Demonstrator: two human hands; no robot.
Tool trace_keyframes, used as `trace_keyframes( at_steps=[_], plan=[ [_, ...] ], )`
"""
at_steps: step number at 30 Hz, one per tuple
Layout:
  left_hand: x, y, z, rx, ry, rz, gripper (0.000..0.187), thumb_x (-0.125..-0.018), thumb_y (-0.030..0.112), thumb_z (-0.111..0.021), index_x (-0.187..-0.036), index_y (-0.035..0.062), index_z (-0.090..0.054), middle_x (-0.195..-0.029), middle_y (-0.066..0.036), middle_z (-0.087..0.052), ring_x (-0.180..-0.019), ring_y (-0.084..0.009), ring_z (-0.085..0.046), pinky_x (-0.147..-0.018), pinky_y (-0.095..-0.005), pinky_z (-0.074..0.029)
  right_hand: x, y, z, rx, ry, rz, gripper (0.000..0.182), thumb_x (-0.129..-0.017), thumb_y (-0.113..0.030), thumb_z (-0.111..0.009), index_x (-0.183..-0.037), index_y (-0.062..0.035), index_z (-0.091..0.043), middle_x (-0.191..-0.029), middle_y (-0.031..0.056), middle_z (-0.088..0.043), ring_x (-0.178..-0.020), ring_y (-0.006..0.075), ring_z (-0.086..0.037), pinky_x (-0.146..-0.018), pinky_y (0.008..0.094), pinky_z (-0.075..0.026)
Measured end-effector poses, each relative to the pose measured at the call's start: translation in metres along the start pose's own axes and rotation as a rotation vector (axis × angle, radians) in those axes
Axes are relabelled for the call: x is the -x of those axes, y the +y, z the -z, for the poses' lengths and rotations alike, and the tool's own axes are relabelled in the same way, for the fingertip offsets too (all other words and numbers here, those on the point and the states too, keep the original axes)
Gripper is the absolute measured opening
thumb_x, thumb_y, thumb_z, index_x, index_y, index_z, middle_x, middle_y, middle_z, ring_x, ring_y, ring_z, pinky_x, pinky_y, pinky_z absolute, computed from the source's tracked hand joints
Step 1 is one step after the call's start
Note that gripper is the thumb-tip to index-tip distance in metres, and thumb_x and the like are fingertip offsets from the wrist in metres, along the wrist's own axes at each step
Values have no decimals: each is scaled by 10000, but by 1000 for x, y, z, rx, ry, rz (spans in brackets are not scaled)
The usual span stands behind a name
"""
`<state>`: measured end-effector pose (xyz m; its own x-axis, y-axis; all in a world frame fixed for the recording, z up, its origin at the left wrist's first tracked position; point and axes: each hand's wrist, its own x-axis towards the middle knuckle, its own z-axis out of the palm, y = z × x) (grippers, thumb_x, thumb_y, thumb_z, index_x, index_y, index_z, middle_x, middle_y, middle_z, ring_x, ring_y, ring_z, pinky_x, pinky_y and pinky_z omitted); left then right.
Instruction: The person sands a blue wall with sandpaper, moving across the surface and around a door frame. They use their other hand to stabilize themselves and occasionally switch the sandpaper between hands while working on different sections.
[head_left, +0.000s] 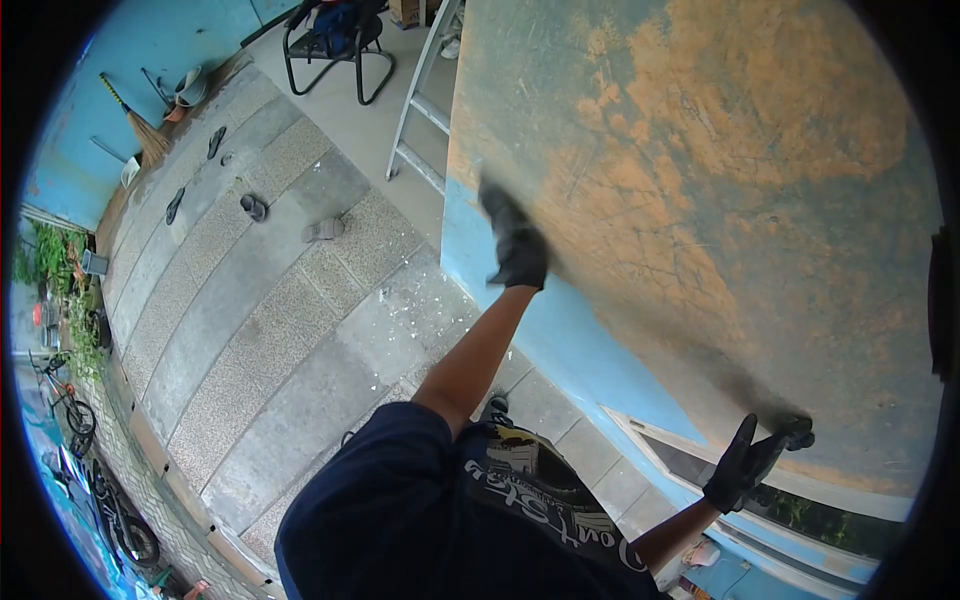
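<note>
My left hand (518, 245), in a black glove, is stretched out at the left edge of a worn wall (690, 220). Its fingers are smeared by motion, and a small pale spot shows near their tips; whether they hold something I cannot make out. Low on the wall's right side is my right hand (750, 465), also black-gloved, with the thumb spread away from the fingers and nothing visible in it. The wall has orange and grey-green patches, fine cracks and a light blue band (560, 310) along its lower part. Dark shadows fall beside both hands.
A window frame (660, 440) runs below the wall near my right hand. White flakes (400, 310) are scattered over the paving. An aluminium ladder (428, 110) and black chair (340, 50) stand beyond, with loose shoes (253, 207), a broom (145, 135) and motorbike (110, 505) leftward.
</note>
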<state>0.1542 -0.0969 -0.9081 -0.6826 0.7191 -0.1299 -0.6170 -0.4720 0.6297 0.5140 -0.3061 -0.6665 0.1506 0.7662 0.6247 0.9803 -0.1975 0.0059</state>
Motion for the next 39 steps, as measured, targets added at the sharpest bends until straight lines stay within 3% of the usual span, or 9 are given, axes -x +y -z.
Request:
trace_keyframes(
  at_steps=[3, 8, 13, 17, 19, 29, 32, 35, 39],
  plan=[
    [18, -12, 37, -525, 120, 216, 594, -1081, 171, -376, -1635, 77, -182, -1645, -169, -304, -1396, -276, -458, -1146, -412, -365, 11, 9, 3, -61, -37, 22, 847, -1018, -264, -630, -1634, -2, -112, -1711, 222, -71, -1594, 343, 35, -1272, 422, -91],
    [33, 86, -105, -1464, -345, -564, 635, -1000, 94, -518, -1580, -25, -288, -1640, -233, -302, -1527, -335, -293, -1214, -422, -278, 3, 7, -8, 51, 11, 39, 874, -1016, -310, -642, -1630, 11, -109, -1707, 234, -64, -1592, 350, -7, -1273, 422, -106],
    [32, 53, -86, -995, -317, -1099, 641, -1015, 125, -509, -1595, -3, -267, -1675, -227, -219, -1533, -376, -260, -1249, -460, -206, 3, 6, -13, 7, 63, -6, 854, -1021, -321, -639, -1630, 3, -137, -1705, 236, -91, -1591, 357, -30, -1271, 434, -138],
    [24, 3, 29, -342, 262, 686, 579, -1104, 411, -340, -1559, 55, -372, -1470, -117, -558, -1316, -255, -533, -1096, -383, -422, 4, 12, -10, -38, 31, 64, 838, -1022, -330, -635, -1628, 3, -161, -1701, 239, -118, -1592, 355, -36, -1269, 448, -149],
    [17, -44, 65, -347, 416, 912, 524, -1110, 360, -328, -1505, 39, -451, -1409, -103, -612, -1236, -242, -593, -1032, -368, -465, 11, 18, -6, -7, 45, 106, 840, -1021, -335, -634, -1626, 7, -164, -1701, 239, -121, -1591, 362, -32, -1269, 451, -146],
    [71, 143, -151, -869, -447, -1099, 560, -992, 154, -543, -1509, -32, -432, -1531, -317, -430, -1454, -472, -380, -1205, -577, -237, -2, 3, -32, 14, 111, 10, 1012, -971, -399, -676, -1619, 47, -39, -1668, 346, 30, -1550, 486, 120, -1256, 567, -68],
    [47, 39, -54, -1070, -213, -943, 610, -1014, 63, -420, -1597, -17, -258, -1691, -206, -187, -1538, -351, -259, -1238, -450, -251, -2, 2, -33, -27, 157, 11, 1066, -956, -462, -678, -1617, 53, -19, -1659, 362, 56, -1545, 497, 123, -1251, 583, -50],
    [40, -24, 21, -563, 299, 612, 579, -1120, 390, -269, -1523, 7, -430, -1439, -159, -598, -1279, -297, -601, -1066, -389, -472, -3, 6, -37, 6, 172, 74, 1090, -953, -521, -657, -1617, 51, -9, -1660, 359, 64, -1548, 493, 116, -1250, 588, -43],
    [86, 41, -76, -352, 187, 232, 498, -1124, 285, -309, -1490, -14, -466, -1521, -154, -518, -1316, -279, -556, -1090, -378, -436, -3, 9, -31, 14, 140, 120, 1108, -951, -591, -618, -1617, 50, -6, -1663, 347, 83, -1551, 482, 119, -1249, 597, -41]
  ],
)
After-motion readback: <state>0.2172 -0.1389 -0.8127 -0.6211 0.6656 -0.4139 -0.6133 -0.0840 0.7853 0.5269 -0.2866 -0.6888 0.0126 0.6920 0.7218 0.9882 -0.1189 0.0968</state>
